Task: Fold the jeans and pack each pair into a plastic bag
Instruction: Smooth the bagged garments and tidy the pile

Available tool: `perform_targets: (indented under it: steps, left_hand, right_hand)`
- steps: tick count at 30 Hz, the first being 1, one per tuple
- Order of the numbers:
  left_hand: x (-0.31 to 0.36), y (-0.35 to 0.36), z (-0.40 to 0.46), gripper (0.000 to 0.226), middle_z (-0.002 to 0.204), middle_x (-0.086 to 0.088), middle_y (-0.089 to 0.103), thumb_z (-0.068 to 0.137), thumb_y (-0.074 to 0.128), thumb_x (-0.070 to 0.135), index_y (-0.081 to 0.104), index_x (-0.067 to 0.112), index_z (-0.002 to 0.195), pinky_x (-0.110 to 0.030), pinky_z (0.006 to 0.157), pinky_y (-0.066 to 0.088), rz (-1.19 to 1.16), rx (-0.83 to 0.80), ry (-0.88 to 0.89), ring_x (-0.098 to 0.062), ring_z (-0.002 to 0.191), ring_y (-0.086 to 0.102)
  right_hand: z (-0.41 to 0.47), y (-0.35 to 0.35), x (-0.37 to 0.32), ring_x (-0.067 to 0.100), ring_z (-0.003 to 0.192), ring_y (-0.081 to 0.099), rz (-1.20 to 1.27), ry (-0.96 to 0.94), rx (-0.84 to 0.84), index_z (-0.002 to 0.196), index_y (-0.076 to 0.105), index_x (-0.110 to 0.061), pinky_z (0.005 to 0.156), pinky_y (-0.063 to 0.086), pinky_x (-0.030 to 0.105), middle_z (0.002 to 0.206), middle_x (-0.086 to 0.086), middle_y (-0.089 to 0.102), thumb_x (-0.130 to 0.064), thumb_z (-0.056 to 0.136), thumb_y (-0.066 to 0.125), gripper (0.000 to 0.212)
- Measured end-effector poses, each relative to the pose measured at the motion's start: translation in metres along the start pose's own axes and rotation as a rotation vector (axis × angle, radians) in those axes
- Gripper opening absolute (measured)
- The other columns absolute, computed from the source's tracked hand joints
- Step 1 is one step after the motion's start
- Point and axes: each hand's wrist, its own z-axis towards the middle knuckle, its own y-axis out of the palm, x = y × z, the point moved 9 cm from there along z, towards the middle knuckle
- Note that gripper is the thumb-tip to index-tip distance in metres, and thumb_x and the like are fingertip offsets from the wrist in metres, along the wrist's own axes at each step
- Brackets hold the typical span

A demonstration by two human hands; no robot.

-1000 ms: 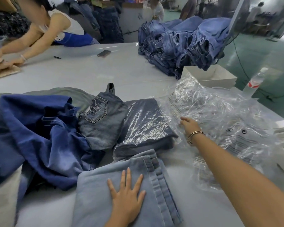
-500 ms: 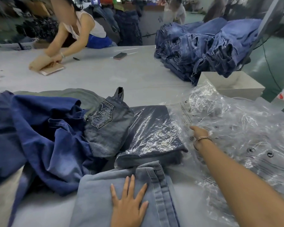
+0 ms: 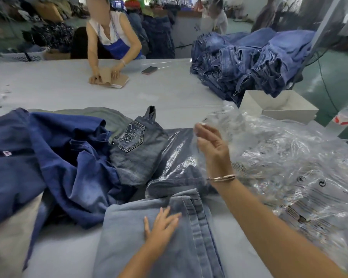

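Folded light-blue jeans (image 3: 149, 243) lie at the table's near edge, and my left hand (image 3: 161, 225) rests flat on them with fingers spread. My right hand (image 3: 212, 145) is raised above the table and pinches the edge of a clear plastic bag (image 3: 225, 119) lifted from the heap of bags (image 3: 289, 167) on the right. Just beyond the folded pair lies a dark pair inside a plastic bag (image 3: 177, 163). A grey-blue pair with an embroidered pocket (image 3: 137, 149) sits to its left.
Loose dark-blue jeans (image 3: 54, 157) spread over the left side. A tall stack of jeans (image 3: 249, 61) and a white box (image 3: 279, 107) stand at the back right. Across the table a person (image 3: 111, 41) presses on brown items (image 3: 111, 79); a phone (image 3: 149, 70) lies nearby.
My right hand has risen off the bag heap, lifting one bag's edge up and to the left. My left hand stays on the folded jeans.
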Motion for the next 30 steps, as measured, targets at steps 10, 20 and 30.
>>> perform_targets:
  steps: [10,20,30]
  left_hand:
    - [0.005,-0.055,-0.057,0.087,0.134,-0.023,0.047,0.081,0.041,0.075,0.05,0.009,0.137,-0.049,0.091,0.044,-1.6,-0.382,-0.153,-0.036,0.119,0.048]
    - [-0.024,-0.089,-0.094,0.015,0.081,-0.01,0.069,0.091,0.052,0.0,0.06,0.002,0.104,-0.033,0.071,0.053,-1.243,-0.021,-0.107,-0.019,0.07,0.064]
    - [-0.051,-0.156,-0.116,0.021,0.081,0.002,0.073,0.094,0.051,-0.001,0.067,0.005,0.106,-0.016,0.066,0.053,-0.901,0.142,0.022,-0.004,0.071,0.066]
  right_hand:
    - [-0.174,0.084,0.037,0.012,0.118,0.055,-0.074,0.041,-0.273,0.112,0.066,-0.007,0.1,0.045,0.028,0.12,0.007,0.058,0.002,0.079,0.056,0.036]
    - [-0.23,0.065,0.123,0.009,0.097,0.065,-0.192,0.471,-0.325,0.072,0.078,-0.018,0.088,0.047,0.022,0.092,-0.004,0.075,0.018,0.083,0.053,0.046]
    - [-0.245,0.006,0.186,0.03,0.088,0.054,0.156,0.792,0.592,0.125,0.042,-0.016,0.067,0.046,0.036,0.118,0.009,0.046,-0.015,0.093,0.056,0.035]
